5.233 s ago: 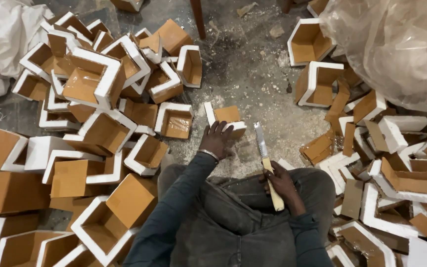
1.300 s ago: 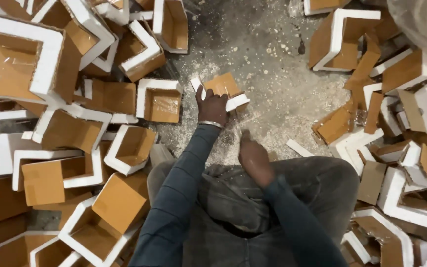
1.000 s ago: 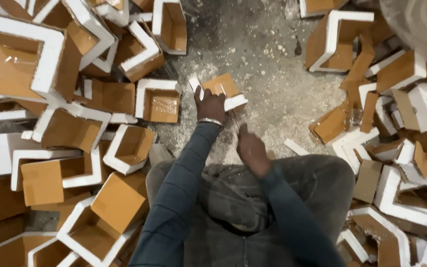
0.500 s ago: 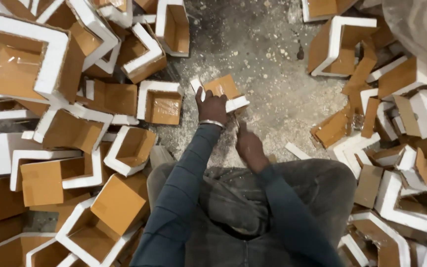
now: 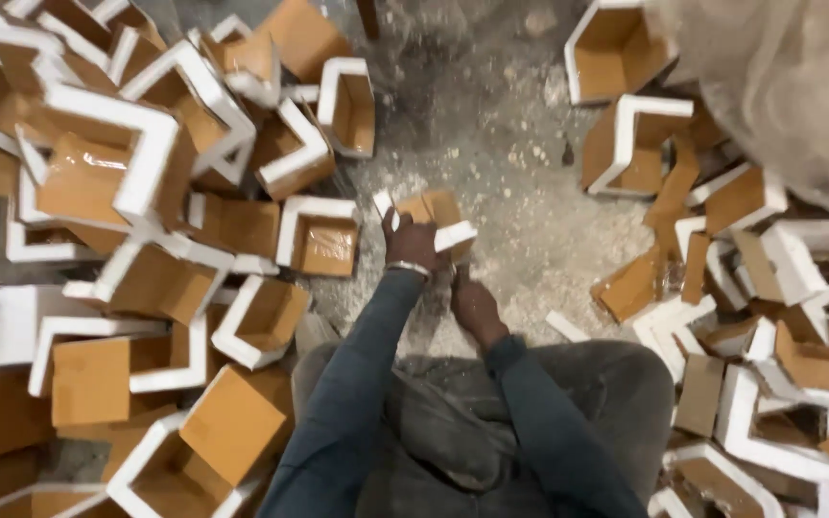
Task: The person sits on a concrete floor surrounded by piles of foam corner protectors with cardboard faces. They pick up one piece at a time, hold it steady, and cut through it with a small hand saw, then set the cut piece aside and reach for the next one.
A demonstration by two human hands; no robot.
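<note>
My left hand (image 5: pixel 411 242) grips a small corner piece (image 5: pixel 438 213) of white foam lined with brown cardboard, holding it down on the dusty floor in front of my knees. My right hand (image 5: pixel 475 302) is closed in a fist just below and to the right of that piece. A thin dark tip of a knife (image 5: pixel 460 274) sticks out of it toward the piece's lower edge. The rest of the knife is hidden by the hand. Both dark blue sleeves reach forward over my grey trousers.
Heaps of white foam and brown cardboard corner pieces lie on the left (image 5: pixel 146 173) and on the right (image 5: pixel 750 288). White crumbs cover the grey floor (image 5: pixel 491 144) between them. A clear plastic sack (image 5: pixel 789 86) bulges at the top right.
My right hand has moved from my lap forward and up to the piece under my left hand. The left hand has stayed on the piece.
</note>
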